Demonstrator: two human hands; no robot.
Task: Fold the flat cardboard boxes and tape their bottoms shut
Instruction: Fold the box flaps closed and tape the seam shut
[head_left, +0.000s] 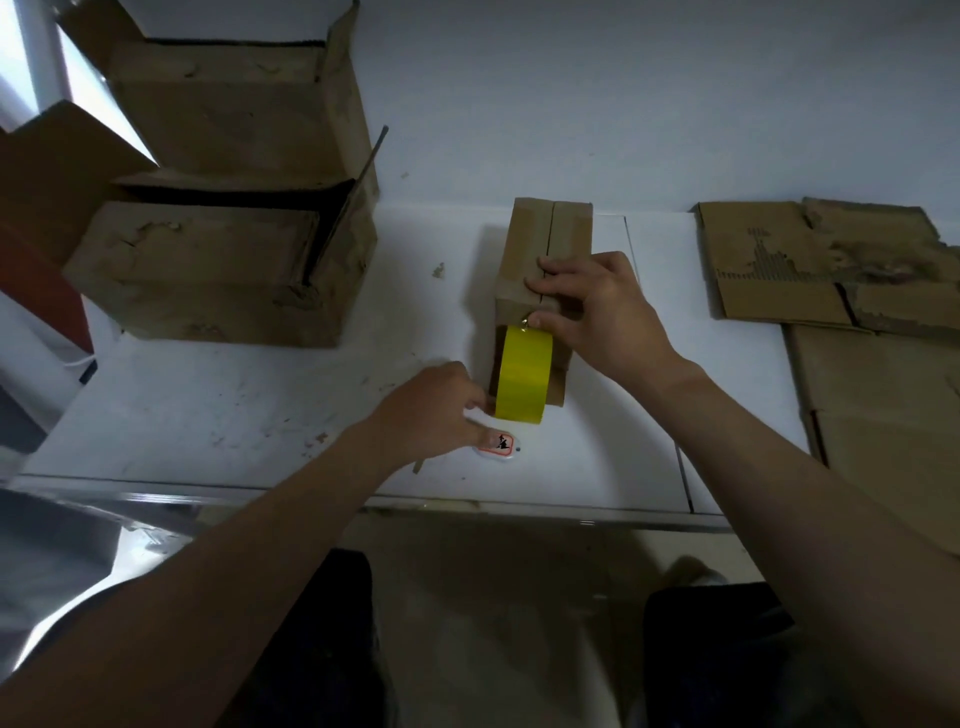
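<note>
A small folded cardboard box stands on the white table, its two closed flaps facing up with a seam down the middle. My right hand lies on the near end of the box, fingers across the seam and thumb pressing down the tape's end at the box's edge. A yellow tape roll stands on edge against the box's near side. My left hand grips the roll from its left.
Two larger open cardboard boxes sit stacked at the left. Flat cardboard sheets lie at the right, reaching over the table's right side. A small white tag with a red mark lies by my left hand.
</note>
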